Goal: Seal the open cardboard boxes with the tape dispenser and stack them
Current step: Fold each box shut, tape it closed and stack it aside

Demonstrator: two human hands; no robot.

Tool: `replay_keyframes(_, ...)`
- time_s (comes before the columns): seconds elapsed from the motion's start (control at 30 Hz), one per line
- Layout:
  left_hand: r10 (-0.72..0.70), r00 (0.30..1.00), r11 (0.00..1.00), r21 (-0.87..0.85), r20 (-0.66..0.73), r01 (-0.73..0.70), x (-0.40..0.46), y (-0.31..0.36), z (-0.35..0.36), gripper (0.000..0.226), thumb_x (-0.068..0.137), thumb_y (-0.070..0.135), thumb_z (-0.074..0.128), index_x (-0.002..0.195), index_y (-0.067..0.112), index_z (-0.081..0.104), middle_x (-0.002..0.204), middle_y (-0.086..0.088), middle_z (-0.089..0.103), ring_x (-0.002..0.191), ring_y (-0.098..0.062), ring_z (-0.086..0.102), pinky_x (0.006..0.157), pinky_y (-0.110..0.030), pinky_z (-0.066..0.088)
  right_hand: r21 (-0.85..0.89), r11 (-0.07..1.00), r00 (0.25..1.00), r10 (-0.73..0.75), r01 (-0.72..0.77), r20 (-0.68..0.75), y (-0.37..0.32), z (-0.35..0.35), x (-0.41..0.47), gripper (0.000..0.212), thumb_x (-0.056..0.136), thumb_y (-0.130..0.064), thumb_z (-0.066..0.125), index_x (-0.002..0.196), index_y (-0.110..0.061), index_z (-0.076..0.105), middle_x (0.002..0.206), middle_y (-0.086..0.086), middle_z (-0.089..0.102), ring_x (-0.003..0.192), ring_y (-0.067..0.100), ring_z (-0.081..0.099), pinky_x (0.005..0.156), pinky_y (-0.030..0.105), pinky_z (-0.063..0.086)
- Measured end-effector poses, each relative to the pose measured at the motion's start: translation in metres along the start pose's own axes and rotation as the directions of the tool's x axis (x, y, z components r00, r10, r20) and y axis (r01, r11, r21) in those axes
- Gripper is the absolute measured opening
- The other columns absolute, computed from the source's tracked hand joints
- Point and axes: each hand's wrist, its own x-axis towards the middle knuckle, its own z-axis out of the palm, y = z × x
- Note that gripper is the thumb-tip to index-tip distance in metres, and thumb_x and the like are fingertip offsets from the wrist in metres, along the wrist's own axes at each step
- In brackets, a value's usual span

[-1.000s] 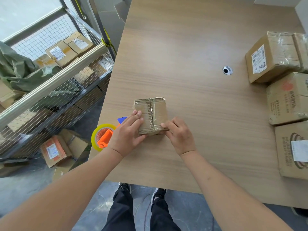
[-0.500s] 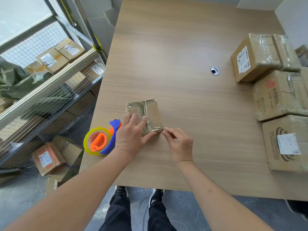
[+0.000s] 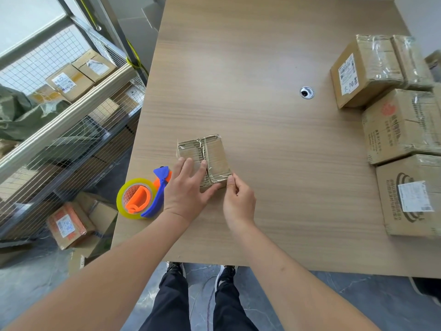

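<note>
A small cardboard box [image 3: 214, 154], its flaps closed and wrapped in shiny clear tape, lies on the wooden table [image 3: 262, 68] near the front left. My left hand [image 3: 188, 187] lies flat over the box's near left half, fingers straight and spread. My right hand [image 3: 238, 199] is at the box's near right corner, with thumb and fingers pinching at the tape there. The tape dispenser [image 3: 143, 194], a yellowish roll on an orange and blue holder, lies on the table just left of my left hand.
Three larger taped boxes [image 3: 367, 72] [image 3: 401, 125] [image 3: 412, 194] stand along the table's right side. A round cable hole [image 3: 307, 92] sits mid-table. A wire shelf [image 3: 71, 111] with boxes stands on the left, more boxes on the floor [image 3: 69, 223] below.
My right hand has slid from the box's near face to its near right corner. The left hand stays flat on the box; the view has shifted.
</note>
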Motion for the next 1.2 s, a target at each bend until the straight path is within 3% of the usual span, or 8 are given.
replay_keyframes(0.13, 0.07, 0.995, 0.996, -0.051, 0.066, -0.067, -0.002, -0.014, -0.007, 0.072, 0.073, 0.034, 0.091, 0.135, 0.008, 0.066, 0.13, -0.023, 0.061, 0.127, -0.047, 0.054, 0.106, -0.052, 0.049, -0.042, 0.996, 0.986, -0.078, 0.085, 0.15, 0.009, -0.007, 0.007, 0.051, 0.106, -0.043, 0.049, 0.15, -0.018, 0.05, 0.15, -0.001, 0.054, 0.14, 0.015, 0.048, 0.116, 0.032, 0.038)
replay_keyframes(0.27, 0.191, 0.977, 0.972, -0.158, 0.09, -0.175, -0.006, -0.034, -0.017, 0.071, 0.077, 0.027, 0.09, 0.139, 0.005, 0.063, 0.139, -0.021, 0.059, 0.134, -0.044, 0.051, 0.108, -0.054, 0.048, -0.21, 0.861, 0.871, -0.4, 0.464, 0.287, 0.013, -0.02, 0.01, 0.072, 0.098, -0.041, 0.064, 0.16, -0.034, 0.029, 0.169, -0.006, 0.02, 0.154, 0.014, 0.023, 0.118, 0.03, 0.031)
replay_keyframes(0.37, 0.246, 0.966, 0.956, -0.183, 0.083, -0.228, -0.005, -0.041, -0.02, 0.068, 0.077, 0.021, 0.09, 0.137, 0.002, 0.063, 0.139, -0.021, 0.059, 0.134, -0.044, 0.052, 0.107, -0.056, 0.049, -0.343, 0.576, 0.669, -0.667, 0.742, 0.327, 0.009, -0.022, 0.017, 0.047, 0.091, -0.015, 0.074, 0.134, -0.031, 0.067, 0.155, 0.002, 0.049, 0.141, 0.034, 0.047, 0.093, 0.046, 0.059)
replay_keyframes(0.5, 0.321, 0.947, 0.936, -0.157, 0.015, -0.315, -0.003, -0.045, -0.017, 0.066, 0.072, 0.018, 0.093, 0.129, -0.003, 0.067, 0.132, -0.025, 0.063, 0.126, -0.047, 0.059, 0.101, -0.057, 0.052, -0.403, 0.448, 0.571, -0.775, 0.798, 0.27, 0.012, -0.02, 0.027, 0.039, 0.083, 0.002, 0.077, 0.11, -0.027, 0.081, 0.13, 0.003, 0.07, 0.124, 0.042, 0.061, 0.075, 0.042, 0.064)
replay_keyframes(0.73, 0.435, 0.899, 0.885, -0.212, 0.059, -0.414, 0.006, -0.065, -0.022, 0.064, 0.087, 0.05, 0.067, 0.131, 0.004, 0.068, 0.136, -0.017, 0.063, 0.125, -0.041, 0.059, 0.105, -0.05, 0.05, -0.37, 0.483, 0.592, -0.754, 0.794, 0.285, 0.006, -0.023, 0.031, 0.034, 0.083, 0.003, 0.079, 0.105, -0.023, 0.082, 0.127, 0.005, 0.071, 0.123, 0.045, 0.061, 0.075, 0.046, 0.063)
replay_keyframes(0.9, 0.518, 0.853, 0.847, -0.183, 0.068, -0.499, 0.02, -0.076, -0.025, 0.048, 0.091, 0.045, 0.059, 0.118, 0.01, 0.077, 0.12, -0.015, 0.07, 0.102, -0.041, 0.068, 0.099, -0.054, 0.053, -0.398, 0.446, 0.586, -0.717, 0.802, 0.377, -0.002, -0.032, 0.032, 0.023, 0.081, -0.011, 0.082, 0.103, -0.017, 0.081, 0.13, 0.011, 0.069, 0.126, 0.046, 0.058, 0.087, 0.051, 0.06)
replay_keyframes(1.07, 0.546, 0.837, 0.828, -0.17, 0.025, -0.535, 0.019, -0.055, -0.022, 0.036, 0.077, 0.038, 0.085, 0.104, 0.014, 0.081, 0.101, -0.009, 0.071, 0.088, -0.037, 0.068, 0.093, -0.051, 0.058, -0.621, 0.423, 0.745, -0.474, 0.66, 0.469, -0.016, -0.025, 0.018, 0.086, 0.063, -0.074, 0.08, 0.121, -0.011, 0.063, 0.138, 0.009, 0.053, 0.141, 0.04, 0.04, 0.113, 0.052, 0.041)
replay_keyframes(1.2, 0.559, 0.826, 0.815, -0.239, 0.079, -0.528, 0.022, -0.057, -0.028, 0.041, 0.071, 0.013, 0.094, 0.109, 0.014, 0.08, 0.106, -0.007, 0.072, 0.093, -0.037, 0.069, 0.083, -0.046, 0.062, -0.64, 0.418, 0.759, -0.446, 0.645, 0.474, -0.022, -0.021, 0.014, 0.083, 0.066, -0.062, 0.082, 0.128, -0.012, 0.056, 0.141, 0.01, 0.048, 0.147, 0.04, 0.032, 0.118, 0.052, 0.034)
